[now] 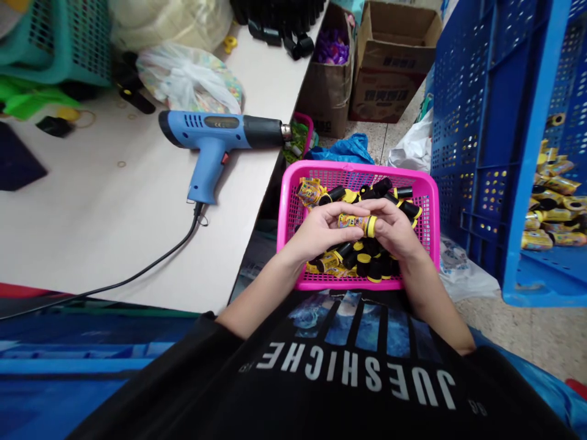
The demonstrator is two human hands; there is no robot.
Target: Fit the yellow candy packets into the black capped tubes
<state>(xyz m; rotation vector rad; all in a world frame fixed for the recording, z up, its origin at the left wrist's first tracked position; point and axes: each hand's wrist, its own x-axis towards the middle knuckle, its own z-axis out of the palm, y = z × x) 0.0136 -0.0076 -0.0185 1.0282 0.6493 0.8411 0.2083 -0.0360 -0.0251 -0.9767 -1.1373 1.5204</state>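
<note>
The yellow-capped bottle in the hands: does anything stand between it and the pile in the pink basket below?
Nothing visible does, apart from the person's own fingers. The yellow-capped bottle is held between the left hand and right hand, above the pile of bottles inside the pink basket.

The left hand (321, 229) and right hand (394, 229) hold a yellow-capped labelled cylinder (355, 223) over a pink basket (358, 168) (a blue heat gun (215, 137) lies off to the left).
</note>
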